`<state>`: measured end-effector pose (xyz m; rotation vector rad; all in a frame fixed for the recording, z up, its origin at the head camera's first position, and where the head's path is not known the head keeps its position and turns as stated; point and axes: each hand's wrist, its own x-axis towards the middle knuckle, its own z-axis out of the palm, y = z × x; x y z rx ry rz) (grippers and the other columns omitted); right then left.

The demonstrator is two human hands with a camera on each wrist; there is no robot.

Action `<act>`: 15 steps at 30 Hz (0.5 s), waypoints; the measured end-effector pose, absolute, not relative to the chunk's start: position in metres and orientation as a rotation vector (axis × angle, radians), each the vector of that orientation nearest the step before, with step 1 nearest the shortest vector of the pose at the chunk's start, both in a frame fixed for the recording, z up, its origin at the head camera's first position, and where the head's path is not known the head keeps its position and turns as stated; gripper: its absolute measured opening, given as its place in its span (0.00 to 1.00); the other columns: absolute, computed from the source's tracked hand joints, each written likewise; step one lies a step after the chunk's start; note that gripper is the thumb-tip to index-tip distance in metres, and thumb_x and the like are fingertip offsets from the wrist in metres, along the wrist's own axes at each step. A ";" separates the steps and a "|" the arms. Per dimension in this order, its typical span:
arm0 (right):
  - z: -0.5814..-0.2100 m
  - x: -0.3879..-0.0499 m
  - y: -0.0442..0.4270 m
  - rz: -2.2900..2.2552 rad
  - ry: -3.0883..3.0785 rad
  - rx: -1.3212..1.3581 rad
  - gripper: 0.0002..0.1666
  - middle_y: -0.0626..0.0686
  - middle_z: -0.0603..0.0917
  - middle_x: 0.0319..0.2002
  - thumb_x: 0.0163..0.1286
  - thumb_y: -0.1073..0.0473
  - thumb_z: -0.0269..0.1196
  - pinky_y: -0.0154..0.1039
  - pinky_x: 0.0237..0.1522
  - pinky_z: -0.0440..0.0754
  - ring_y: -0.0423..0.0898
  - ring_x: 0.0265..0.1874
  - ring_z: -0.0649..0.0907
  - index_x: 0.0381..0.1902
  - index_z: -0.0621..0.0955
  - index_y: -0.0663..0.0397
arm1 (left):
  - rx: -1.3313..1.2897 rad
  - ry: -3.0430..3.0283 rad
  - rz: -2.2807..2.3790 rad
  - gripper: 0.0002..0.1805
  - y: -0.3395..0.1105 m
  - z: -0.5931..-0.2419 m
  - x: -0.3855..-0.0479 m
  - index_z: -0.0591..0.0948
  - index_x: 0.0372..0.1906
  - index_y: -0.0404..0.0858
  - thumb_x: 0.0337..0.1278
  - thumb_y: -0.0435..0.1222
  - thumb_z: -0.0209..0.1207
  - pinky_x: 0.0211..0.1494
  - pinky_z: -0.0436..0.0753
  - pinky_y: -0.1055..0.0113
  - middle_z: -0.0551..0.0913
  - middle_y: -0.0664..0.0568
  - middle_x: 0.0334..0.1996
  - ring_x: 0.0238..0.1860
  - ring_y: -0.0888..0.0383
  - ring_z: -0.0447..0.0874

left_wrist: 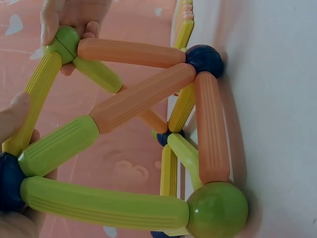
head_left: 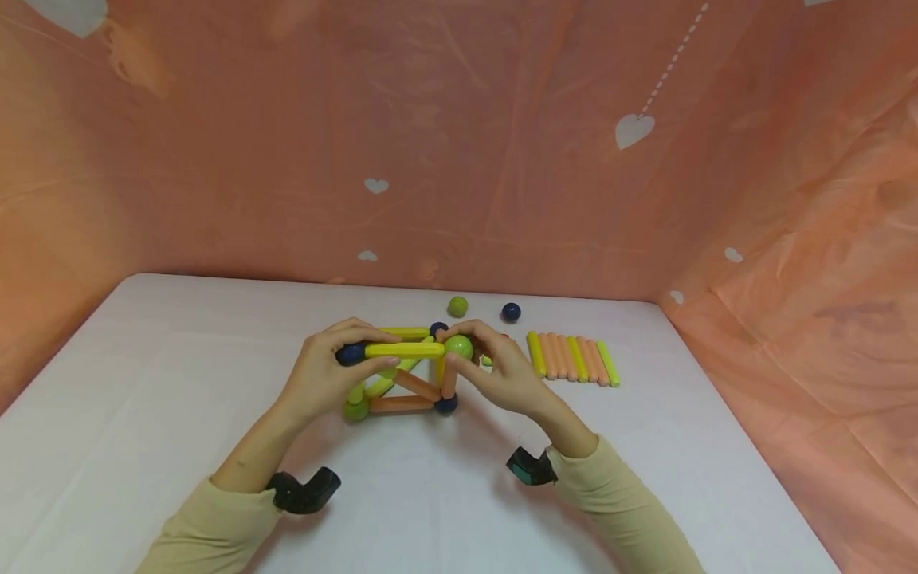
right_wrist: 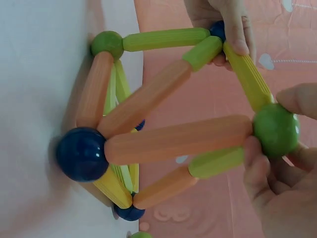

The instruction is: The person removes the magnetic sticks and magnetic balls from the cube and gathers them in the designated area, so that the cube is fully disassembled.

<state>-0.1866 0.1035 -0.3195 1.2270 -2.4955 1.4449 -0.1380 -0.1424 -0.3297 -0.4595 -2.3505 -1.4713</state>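
A frame of building rods and balls stands on the table, with a green ball (left_wrist: pixel 218 210) and a dark blue ball (right_wrist: pixel 82 154) at its lower corners. My left hand (head_left: pixel 326 371) grips the upper left corner, fingers and thumb about a dark blue ball (head_left: pixel 351 354) and the end of a yellow rod (head_left: pixel 405 350). At the rod's other end, my right hand (head_left: pixel 502 371) pinches a green ball (head_left: pixel 459 347) between thumb and fingers. Orange rods (right_wrist: pixel 178 139) and light green rods (left_wrist: pixel 106 203) join the upper balls to the lower ones. In the head view, the hands hide part of the frame.
Beyond the frame lie a loose green ball (head_left: pixel 457 306) and a dark blue ball (head_left: pixel 511 312). A row of several yellow, orange and green rods (head_left: pixel 574 358) lies to the right. A pink curtain (head_left: pixel 459 159) with hearts hangs behind the white table (head_left: pixel 179 375).
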 end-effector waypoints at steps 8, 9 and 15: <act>-0.315 -0.184 0.098 1.287 -2.478 1.201 0.17 0.54 0.83 0.42 0.54 0.69 0.66 0.34 0.32 0.73 0.43 0.32 0.73 0.44 0.77 0.62 | -0.498 -2.333 -1.475 0.14 -0.139 -0.328 -0.136 0.87 0.41 0.42 0.45 0.34 0.72 0.46 0.76 0.79 0.84 0.55 0.36 0.41 0.62 0.77; -0.313 -0.184 0.097 1.254 -2.487 1.208 0.17 0.53 0.83 0.41 0.53 0.69 0.66 0.34 0.33 0.75 0.43 0.32 0.74 0.43 0.77 0.62 | -0.500 -2.334 -1.477 0.14 -0.139 -0.328 -0.136 0.87 0.41 0.42 0.45 0.34 0.72 0.45 0.77 0.79 0.84 0.55 0.36 0.41 0.62 0.77; -0.310 -0.186 0.093 1.055 -2.540 1.221 0.15 0.51 0.80 0.36 0.51 0.68 0.66 0.30 0.34 0.79 0.41 0.34 0.76 0.38 0.76 0.58 | -0.510 -2.333 -1.497 0.14 -0.139 -0.329 -0.136 0.87 0.42 0.41 0.46 0.34 0.71 0.46 0.77 0.78 0.83 0.54 0.36 0.42 0.61 0.77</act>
